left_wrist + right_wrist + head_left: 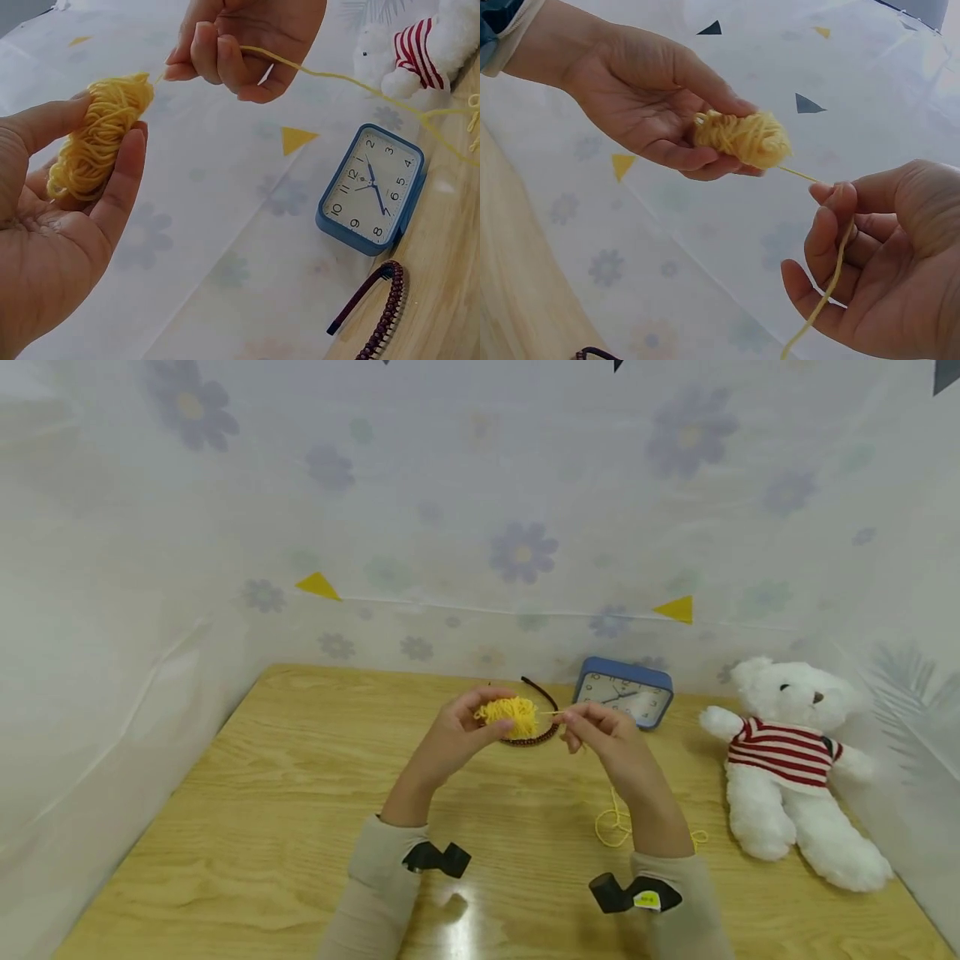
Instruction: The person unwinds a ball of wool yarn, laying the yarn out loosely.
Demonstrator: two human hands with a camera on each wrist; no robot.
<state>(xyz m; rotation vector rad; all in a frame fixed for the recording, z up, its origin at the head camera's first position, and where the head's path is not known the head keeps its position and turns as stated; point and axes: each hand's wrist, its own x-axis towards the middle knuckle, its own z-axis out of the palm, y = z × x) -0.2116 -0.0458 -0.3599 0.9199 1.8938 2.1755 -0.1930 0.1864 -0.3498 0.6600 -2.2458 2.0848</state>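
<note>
My left hand [453,735] holds a small yellow ball of yarn [512,717] between thumb and fingers, raised over the table. In the left wrist view the wound loops of the yarn ball [101,139] show between the thumb and the fingers. A short taut strand [799,174] runs from the ball to my right hand [611,739], which pinches it between thumb and fingertips. From there the yarn tail [817,307] passes across the right fingers and hangs down. Loose yellow yarn [613,828] lies in loops on the table below the right hand.
Behind the hands, a dark beaded headband [536,741] lies near a blue alarm clock [626,681] at the table's back. A white teddy bear [795,760] in a striped sweater sits at the right. Flower-patterned sheeting [480,527] encloses the wooden table [300,827].
</note>
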